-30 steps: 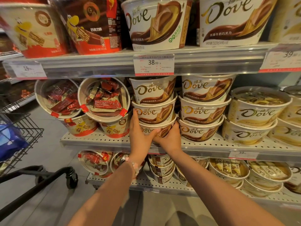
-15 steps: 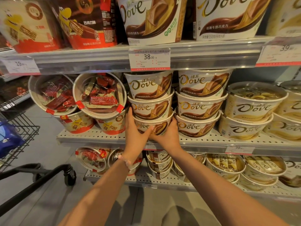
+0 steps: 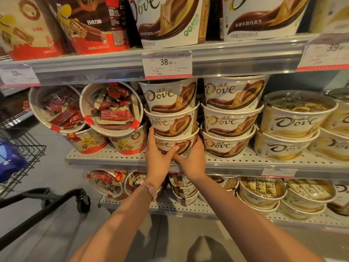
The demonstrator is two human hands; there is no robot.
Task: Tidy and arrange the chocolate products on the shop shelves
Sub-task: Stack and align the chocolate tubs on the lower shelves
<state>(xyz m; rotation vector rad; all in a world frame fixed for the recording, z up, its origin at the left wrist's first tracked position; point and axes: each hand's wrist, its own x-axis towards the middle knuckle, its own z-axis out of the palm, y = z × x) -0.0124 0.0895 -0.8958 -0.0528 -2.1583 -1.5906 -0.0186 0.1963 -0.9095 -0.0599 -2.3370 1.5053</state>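
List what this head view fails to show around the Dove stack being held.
- Bottom Dove tub: lower label covered by the left hand and right hand.
- Price tag: small print blurred; only 38.00 is readable.
- Top-shelf Dove tubs: lids cut off by the top edge.

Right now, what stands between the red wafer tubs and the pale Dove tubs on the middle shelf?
Two stacks of brown Dove tubs, seen in the head view.

Light: warm, fairly dim, from above | Shadows: dark under each shelf, soft on floor | Glare: sheen on clear lids | Edges: wide-angle bowing, slight softness
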